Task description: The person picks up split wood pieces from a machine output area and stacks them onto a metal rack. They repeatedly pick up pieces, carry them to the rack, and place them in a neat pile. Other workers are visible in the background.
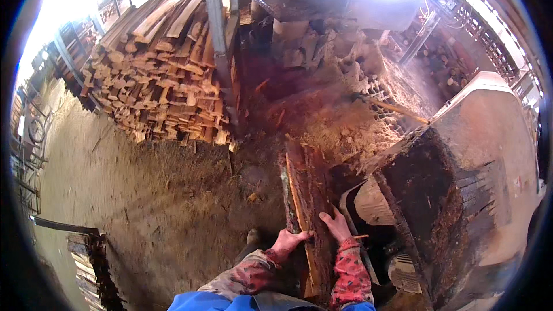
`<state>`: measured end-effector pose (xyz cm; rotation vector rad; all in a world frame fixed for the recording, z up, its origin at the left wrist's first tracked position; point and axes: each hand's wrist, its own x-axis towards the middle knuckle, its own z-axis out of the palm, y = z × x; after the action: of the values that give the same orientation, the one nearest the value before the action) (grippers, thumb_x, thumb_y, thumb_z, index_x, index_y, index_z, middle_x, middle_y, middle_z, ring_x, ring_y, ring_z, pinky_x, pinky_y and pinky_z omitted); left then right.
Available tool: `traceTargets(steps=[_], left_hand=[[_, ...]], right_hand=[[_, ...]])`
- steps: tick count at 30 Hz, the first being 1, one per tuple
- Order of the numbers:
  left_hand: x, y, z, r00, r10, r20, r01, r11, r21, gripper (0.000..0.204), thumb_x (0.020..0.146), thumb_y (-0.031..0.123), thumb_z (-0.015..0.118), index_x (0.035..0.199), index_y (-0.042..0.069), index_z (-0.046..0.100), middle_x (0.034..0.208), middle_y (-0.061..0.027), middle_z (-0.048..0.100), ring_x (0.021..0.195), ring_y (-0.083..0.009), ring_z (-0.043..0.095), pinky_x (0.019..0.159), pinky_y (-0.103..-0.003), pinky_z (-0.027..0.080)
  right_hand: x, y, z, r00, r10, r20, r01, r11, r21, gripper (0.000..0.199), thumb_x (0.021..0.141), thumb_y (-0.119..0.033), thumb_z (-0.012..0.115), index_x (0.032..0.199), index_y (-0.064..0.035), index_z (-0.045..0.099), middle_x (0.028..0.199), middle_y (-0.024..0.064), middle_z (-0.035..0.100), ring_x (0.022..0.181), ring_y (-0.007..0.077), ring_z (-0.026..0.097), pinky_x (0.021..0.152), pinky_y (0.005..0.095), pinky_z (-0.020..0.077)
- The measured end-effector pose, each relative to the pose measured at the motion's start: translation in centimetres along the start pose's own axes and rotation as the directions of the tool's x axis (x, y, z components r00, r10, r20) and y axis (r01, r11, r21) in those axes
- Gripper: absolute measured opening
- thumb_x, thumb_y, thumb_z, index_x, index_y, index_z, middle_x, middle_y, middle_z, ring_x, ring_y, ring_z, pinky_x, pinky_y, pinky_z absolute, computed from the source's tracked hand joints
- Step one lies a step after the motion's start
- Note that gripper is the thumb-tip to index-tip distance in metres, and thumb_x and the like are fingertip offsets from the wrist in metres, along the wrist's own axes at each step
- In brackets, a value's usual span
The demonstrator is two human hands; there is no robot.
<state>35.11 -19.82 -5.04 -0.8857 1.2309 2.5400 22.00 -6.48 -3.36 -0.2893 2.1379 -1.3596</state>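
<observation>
Brown bark slabs (315, 190) in two bare hands beside pale machine (489, 138)

At least two slabs lie together, their exact number hard to tell, running up and away from the person, just left of the one machine. One large wood stack (161, 86) stands beyond to the left, its pieces too many and too blurred to count, with a metal post (216, 23) at its right side; one smaller stack (86, 270) sits at lower left. One dark boot (252, 238) shows below. Any marking on the machine's casing is too blurred to read. The left hand (290, 242), part closed, holds the slabs from the left, a fingertip reaching across the wood. The right hand (337, 226), about half open, rests on the bark from the right, thumb spread from the fingers; how tightly either grips cannot be told. The right sleeve (352, 270) is red with dark spots
</observation>
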Motion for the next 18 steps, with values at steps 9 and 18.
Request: traceTargets(steps=[9, 18], left_hand=[[-2.7, -1.2, -5.9, 0.930, 0.056, -0.363, -0.106, 0.987, -0.119, 0.045, 0.073, 0.021, 0.071, 0.109, 0.000, 0.058, 0.101, -0.0048, 0.062, 0.089, -0.0150, 0.058, 0.079, -0.031, 0.046], [-5.0, -4.0, -7.2, 0.810, 0.042, -0.585, -0.236, 0.936, -0.260, 0.039, 0.074, 0.022, 0.072, 0.103, -0.002, 0.060, 0.092, -0.0060, 0.063, 0.077, -0.0145, 0.060, 0.071, -0.029, 0.048]], right_hand=[[4.1, -0.4, 8.6, 0.935, -0.005, 0.355, 0.032, 0.997, -0.069, 0.078, 0.074, -0.051, 0.065, 0.126, 0.0024, 0.040, 0.119, 0.0154, 0.053, 0.109, 0.0244, 0.050, 0.094, 0.0333, 0.0373], [5.1, -1.5, 13.2, 0.781, -0.088, 0.618, 0.213, 0.968, -0.131, 0.085, 0.071, -0.058, 0.062, 0.123, 0.0062, 0.043, 0.121, 0.0186, 0.051, 0.112, 0.0259, 0.048, 0.095, 0.0345, 0.0361]])
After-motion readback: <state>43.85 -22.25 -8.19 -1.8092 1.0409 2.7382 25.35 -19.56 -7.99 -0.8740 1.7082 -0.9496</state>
